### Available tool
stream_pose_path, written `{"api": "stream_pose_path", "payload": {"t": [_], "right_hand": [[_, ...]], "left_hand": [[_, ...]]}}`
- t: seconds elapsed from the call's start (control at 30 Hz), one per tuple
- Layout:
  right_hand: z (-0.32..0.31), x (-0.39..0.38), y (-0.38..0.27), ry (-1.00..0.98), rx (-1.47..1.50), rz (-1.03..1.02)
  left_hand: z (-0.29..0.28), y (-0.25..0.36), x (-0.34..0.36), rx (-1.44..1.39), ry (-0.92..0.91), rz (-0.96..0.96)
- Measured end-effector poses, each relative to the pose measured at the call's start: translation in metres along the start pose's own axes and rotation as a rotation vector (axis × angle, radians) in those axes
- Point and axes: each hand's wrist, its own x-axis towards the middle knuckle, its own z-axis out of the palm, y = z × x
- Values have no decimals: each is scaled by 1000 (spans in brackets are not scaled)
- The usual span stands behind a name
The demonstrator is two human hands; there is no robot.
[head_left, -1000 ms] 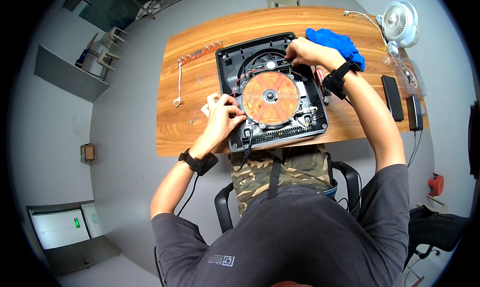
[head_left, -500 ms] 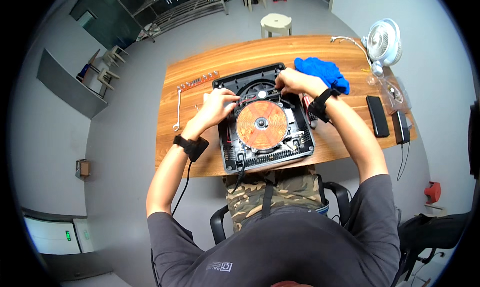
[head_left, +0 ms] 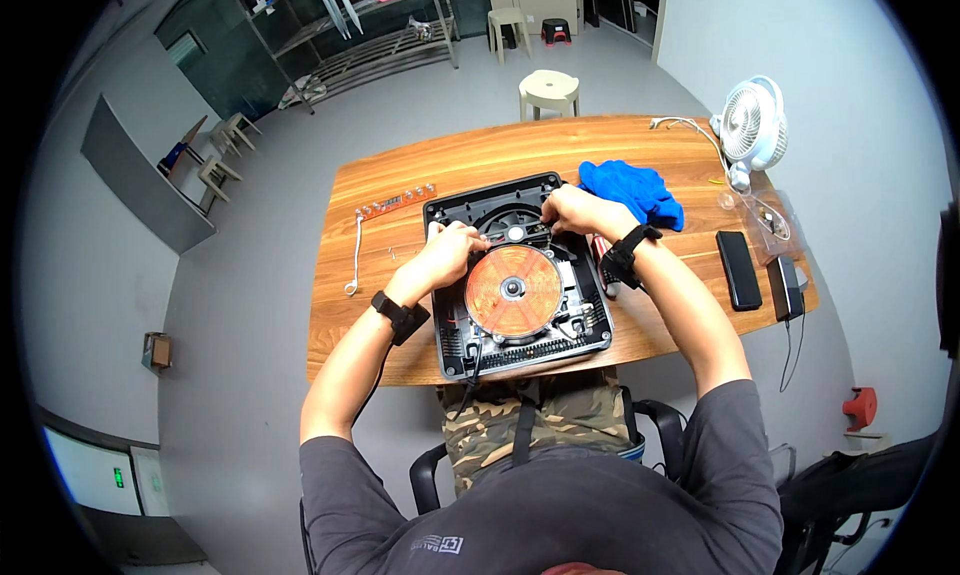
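An opened induction cooker (head_left: 590, 347) lies on the table in front of me, its black shell showing the parts inside. A round copper coil (head_left: 513, 310) fills its middle, and a black fan (head_left: 508, 215) sits behind the coil. My left hand (head_left: 447, 255) reaches over the left side, its fingers closed at the coil's far left edge. At the far right of the fan is my right hand (head_left: 577, 211), its fingertips pinched together and pointing down. A narrow dark strip runs between the two hands; what either hand grips is hidden.
To the left lie a wrench (head_left: 356, 260) and an orange rack of sockets (head_left: 398, 202). A red-handled tool (head_left: 603, 260) rests by the shell's right side. Blue cloth (head_left: 635, 193), a black case (head_left: 738, 271), a plastic bag (head_left: 775, 225) and a white fan (head_left: 752, 127) occupy the right.
The whole view has shifted, so the table appears lower. My left hand has moved slightly right toward the coil, its fingers more curled. My right hand stays by the fan.
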Motion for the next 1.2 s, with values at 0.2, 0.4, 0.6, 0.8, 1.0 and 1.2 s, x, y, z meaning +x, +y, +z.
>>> {"api": "stream_pose_path", "payload": {"t": [0.2, 0.4, 0.6, 0.8, 1.0, 1.2], "right_hand": [[-1, -1, -6, 10, -11, -22], [5, 1, 4, 11, -12, -22], [5, 2, 8, 1, -11, -42], [1, -2, 0, -4, 43, -1], [0, 0, -5, 0, 58, 8], [4, -1, 4, 4, 105, 28]], "left_hand": [[-2, -2, -4, 29, -29, 0], [3, -22, -15, -73, 21, 97], [-28, -54, -58, -210, 235, 21], [-35, -97, -121, -317, 180, -338], [1, -128, -152, -266, 165, -416], [-3, -123, -136, -283, 184, -442]]}}
